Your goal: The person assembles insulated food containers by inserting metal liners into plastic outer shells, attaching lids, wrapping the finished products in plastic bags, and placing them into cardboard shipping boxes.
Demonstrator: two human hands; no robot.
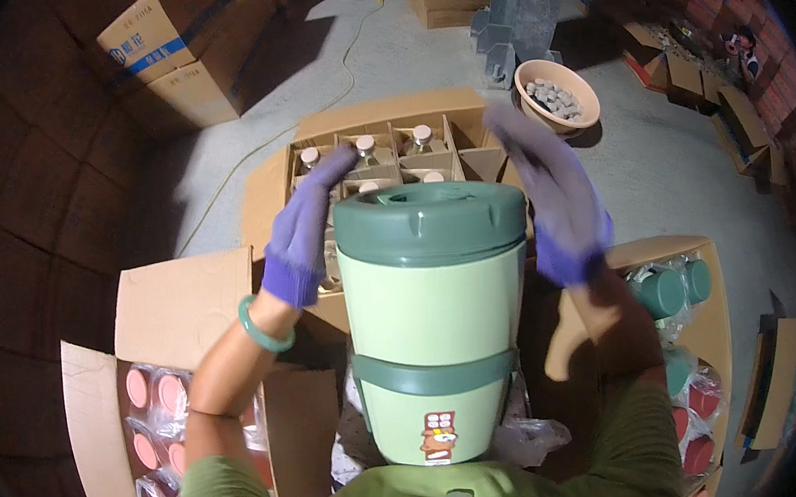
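Note:
A large light-green insulated cup [431, 308] with a dark-green lid and band stands upright in front of my torso, very near the camera. A small cartoon sticker is on its lower front, and what it rests on is hidden. In a grey and purple glove, my left hand [303, 224] is raised beside the cup's lid, fingers stretched out. On the other side, my right hand [555, 188], gloved alike, is also raised with its fingers extended and slightly blurred. Neither hand visibly grips the cup. Behind it, a divided cardboard box [383, 109] holds several clear bottles with pale caps [422, 136].
An open box [180, 296] of pink-lidded cups in plastic is at left. Another box [699, 246] at right holds green and red lids. Beyond are a beige tub [585, 93] of grey lumps, a grey column [532, 1], stacked cartons [192, 86] and a yellow cable [348, 79].

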